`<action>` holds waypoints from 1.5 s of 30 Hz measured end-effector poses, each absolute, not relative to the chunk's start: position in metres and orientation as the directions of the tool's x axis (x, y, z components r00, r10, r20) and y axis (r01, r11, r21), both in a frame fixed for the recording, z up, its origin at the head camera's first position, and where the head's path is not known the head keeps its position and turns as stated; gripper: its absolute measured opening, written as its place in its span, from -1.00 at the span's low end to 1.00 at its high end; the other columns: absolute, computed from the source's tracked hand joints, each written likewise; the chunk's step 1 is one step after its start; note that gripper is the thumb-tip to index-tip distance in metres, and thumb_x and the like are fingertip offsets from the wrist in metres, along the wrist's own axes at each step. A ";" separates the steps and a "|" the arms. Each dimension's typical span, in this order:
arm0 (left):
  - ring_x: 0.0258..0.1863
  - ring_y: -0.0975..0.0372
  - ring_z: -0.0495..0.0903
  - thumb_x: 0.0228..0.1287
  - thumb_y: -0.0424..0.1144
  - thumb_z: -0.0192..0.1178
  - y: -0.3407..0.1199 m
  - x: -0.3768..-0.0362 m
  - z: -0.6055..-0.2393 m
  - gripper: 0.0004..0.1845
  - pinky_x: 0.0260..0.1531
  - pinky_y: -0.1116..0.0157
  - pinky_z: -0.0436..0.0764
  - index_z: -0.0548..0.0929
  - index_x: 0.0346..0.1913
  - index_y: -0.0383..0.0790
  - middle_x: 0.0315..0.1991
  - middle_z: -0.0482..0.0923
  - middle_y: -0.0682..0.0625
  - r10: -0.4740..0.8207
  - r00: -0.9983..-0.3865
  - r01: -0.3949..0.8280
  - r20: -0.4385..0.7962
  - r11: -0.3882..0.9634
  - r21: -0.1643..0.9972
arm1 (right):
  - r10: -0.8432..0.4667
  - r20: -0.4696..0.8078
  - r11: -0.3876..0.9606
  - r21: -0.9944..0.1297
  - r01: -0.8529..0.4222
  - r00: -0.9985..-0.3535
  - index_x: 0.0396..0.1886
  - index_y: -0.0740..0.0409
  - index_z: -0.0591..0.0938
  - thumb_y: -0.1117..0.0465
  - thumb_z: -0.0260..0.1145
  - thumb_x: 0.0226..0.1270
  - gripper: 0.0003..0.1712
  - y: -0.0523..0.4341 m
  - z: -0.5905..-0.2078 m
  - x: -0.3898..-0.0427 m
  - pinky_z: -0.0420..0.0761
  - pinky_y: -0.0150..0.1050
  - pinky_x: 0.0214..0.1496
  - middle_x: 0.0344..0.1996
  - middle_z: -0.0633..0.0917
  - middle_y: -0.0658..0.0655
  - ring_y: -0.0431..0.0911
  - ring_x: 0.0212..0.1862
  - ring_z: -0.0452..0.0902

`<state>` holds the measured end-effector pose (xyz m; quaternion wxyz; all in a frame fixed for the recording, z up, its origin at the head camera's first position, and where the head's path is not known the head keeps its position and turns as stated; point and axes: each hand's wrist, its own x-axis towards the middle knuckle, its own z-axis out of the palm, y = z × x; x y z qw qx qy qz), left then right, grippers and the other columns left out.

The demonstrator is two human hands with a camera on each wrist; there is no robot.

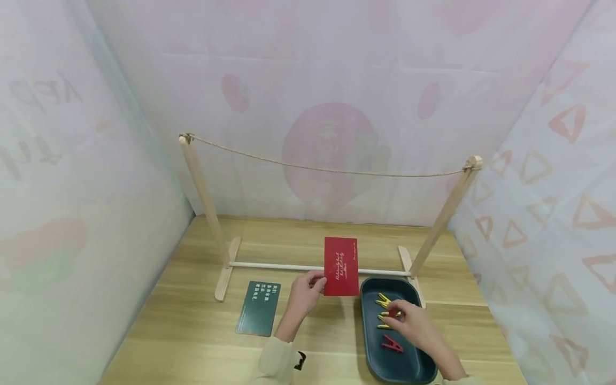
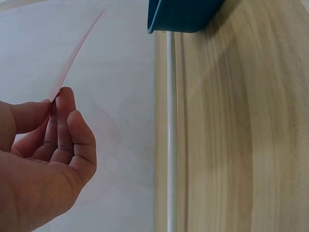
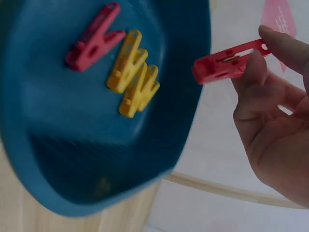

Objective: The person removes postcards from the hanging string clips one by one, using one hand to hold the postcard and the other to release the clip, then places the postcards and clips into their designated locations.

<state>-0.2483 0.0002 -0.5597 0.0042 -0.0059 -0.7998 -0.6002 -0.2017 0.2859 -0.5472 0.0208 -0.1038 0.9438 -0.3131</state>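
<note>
wooden table: two cards, five clothespins.

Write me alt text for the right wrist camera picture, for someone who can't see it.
A right hand pinches a red clothespin between its fingertips, held just past the rim of a dark teal tray. In the tray lie another red pin and a cluster of yellow clothespins. A pale wooden surface shows at the lower edge.

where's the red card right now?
In the head view the red card is held upright by the left hand, which pinches its lower left edge, in front of the rack's bottom rail, just left of the blue tray.
</note>
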 end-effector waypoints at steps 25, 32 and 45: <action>-0.37 0.22 0.65 0.41 -0.26 0.16 -0.084 -0.240 -0.584 -0.71 -0.43 0.32 0.62 0.66 0.11 -0.26 -0.23 0.73 -0.14 -0.163 -0.986 -0.087 -0.035 0.331 0.940 | -0.387 -0.201 0.839 -0.482 -0.253 -0.900 -0.22 0.11 0.65 0.13 0.48 0.16 -0.75 0.277 -0.597 -0.182 0.46 -0.27 -0.38 -0.38 0.64 -0.03 -0.23 -0.38 0.44; -0.38 0.16 0.65 0.41 -0.27 0.15 -0.095 -0.235 -0.592 -0.71 -0.49 0.40 0.55 0.65 0.09 -0.32 -0.25 0.72 -0.18 -0.133 -0.990 -0.094 -0.050 0.345 0.934 | -0.407 -0.204 0.852 -0.435 -0.290 -0.890 -0.22 0.09 0.66 0.13 0.48 0.15 -0.75 0.279 -0.602 -0.187 0.48 -0.27 -0.39 -0.38 0.63 -0.05 -0.25 -0.39 0.45; -0.30 0.21 0.65 0.39 -0.24 0.18 -0.121 -0.224 -0.612 -0.73 -0.34 0.34 0.63 0.67 0.06 -0.27 -0.18 0.72 -0.15 -0.203 -0.970 -0.199 -0.133 0.353 0.914 | -0.395 -0.233 0.894 -0.320 -0.313 -0.889 -0.26 0.05 0.63 0.14 0.50 0.12 -0.76 0.277 -0.608 -0.185 0.48 -0.25 -0.42 -0.42 0.57 -0.06 -0.24 -0.42 0.43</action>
